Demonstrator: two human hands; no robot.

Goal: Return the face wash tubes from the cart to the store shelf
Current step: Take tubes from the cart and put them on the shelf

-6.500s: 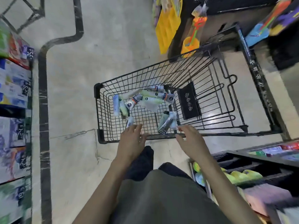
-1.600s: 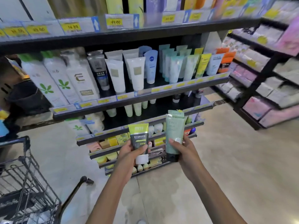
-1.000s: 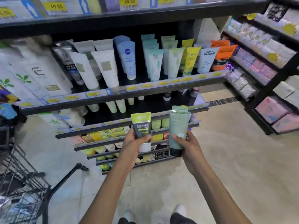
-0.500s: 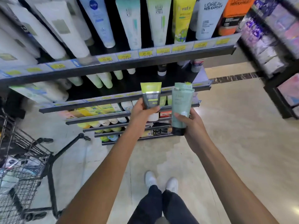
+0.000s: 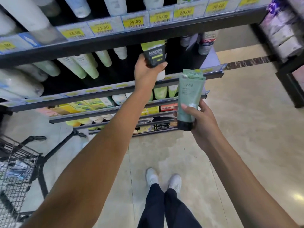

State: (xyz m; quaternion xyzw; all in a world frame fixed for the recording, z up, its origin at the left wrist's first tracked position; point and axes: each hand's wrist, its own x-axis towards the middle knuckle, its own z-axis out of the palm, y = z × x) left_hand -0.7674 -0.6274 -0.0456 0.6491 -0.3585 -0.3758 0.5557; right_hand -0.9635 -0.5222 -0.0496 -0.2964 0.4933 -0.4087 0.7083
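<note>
- Left hand [image 5: 145, 71]: gripping a dark tube with a lime-green top and "MEN" label [image 5: 154, 54], thumb curling round its right edge; holding it upright inside the second shelf bay, under the price-tag rail [image 5: 134, 23], its white cap just above the lower shelf edge.
- Right hand [image 5: 199, 120]: gripping a pale green tube with a black cap [image 5: 189, 97], cap down, crimped end up; holding it in front of the shelving [image 5: 115, 40], lower and nearer than the dark tube, the two well apart.
- Shelf bay: light green tubes [image 5: 85, 66] leaning in a row left of the dark tube.
- Cart [image 5: 14, 170]: standing at lower left, wire basket carrying blurred packs.
- White shoes [image 5: 164, 180]: standing on beige floor.
</note>
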